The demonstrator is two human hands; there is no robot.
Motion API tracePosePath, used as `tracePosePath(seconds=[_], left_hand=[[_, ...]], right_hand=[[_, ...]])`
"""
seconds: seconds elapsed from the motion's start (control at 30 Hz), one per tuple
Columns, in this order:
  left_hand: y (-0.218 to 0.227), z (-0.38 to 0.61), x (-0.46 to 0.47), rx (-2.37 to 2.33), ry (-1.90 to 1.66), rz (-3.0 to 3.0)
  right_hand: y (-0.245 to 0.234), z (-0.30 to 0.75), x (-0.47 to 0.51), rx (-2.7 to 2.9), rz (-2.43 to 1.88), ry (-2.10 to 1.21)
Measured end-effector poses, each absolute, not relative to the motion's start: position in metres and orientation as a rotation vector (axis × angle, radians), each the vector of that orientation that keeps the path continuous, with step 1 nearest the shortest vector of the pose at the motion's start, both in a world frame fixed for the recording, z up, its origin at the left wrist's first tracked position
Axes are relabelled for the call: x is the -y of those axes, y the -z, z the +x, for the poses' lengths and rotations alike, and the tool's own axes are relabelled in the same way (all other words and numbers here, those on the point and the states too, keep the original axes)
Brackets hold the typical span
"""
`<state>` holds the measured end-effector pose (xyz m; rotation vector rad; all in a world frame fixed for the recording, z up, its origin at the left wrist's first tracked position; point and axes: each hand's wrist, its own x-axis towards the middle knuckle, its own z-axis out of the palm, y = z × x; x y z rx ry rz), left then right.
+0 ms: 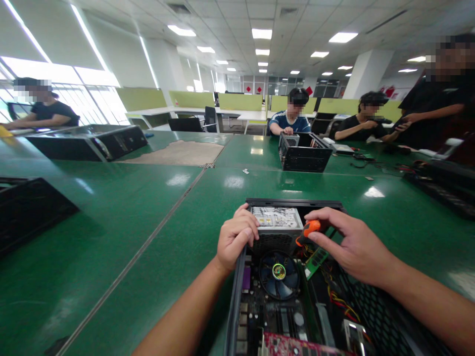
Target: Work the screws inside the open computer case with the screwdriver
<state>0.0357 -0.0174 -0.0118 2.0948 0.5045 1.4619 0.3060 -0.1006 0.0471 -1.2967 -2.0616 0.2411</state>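
An opened black computer case (237, 296) lies in front of me with its inside facing up. My left hand (237, 237) is closed over its far left corner, fingers beside the power supply (276, 225). Between thumb and fingers of my right hand (356, 244) is a screwdriver (308, 231) with an orange and black handle. It tilts down beside the power supply, and its tip is hidden. Nearer to me are a round cooling fan (279, 277), a green memory stick (316, 263) and a red circuit board (293, 346). Coloured wires (341, 301) run along the right.
Across the green table (156, 212), a person in a blue shirt (289, 121) handles another black case (304, 153). More cases (89, 141) stand at the left. Cables (365, 160) and further people are at the right. Bare cardboard-brown patch (178, 152) lies beyond the table seam.
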Motion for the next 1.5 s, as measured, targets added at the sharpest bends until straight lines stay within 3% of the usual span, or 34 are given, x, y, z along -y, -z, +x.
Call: tracePosePath(seconds=[0.9, 1.17, 1.5], left_hand=[[0.010, 0.035, 0.018, -0.498, -1.465, 2.114], [0.012, 0.035, 0.017, -0.514, -1.459, 2.119], [0.010, 0.035, 0.019, -0.503, -1.464, 2.115]], right_hand=[[-0.058, 0.305, 0.101, 2.095, -1.247, -0.234], [-0.088, 0.268, 0.090, 2.208, -1.107, -0.331], [-0.079, 0.243, 0.077, 2.222, -1.038, -0.417]])
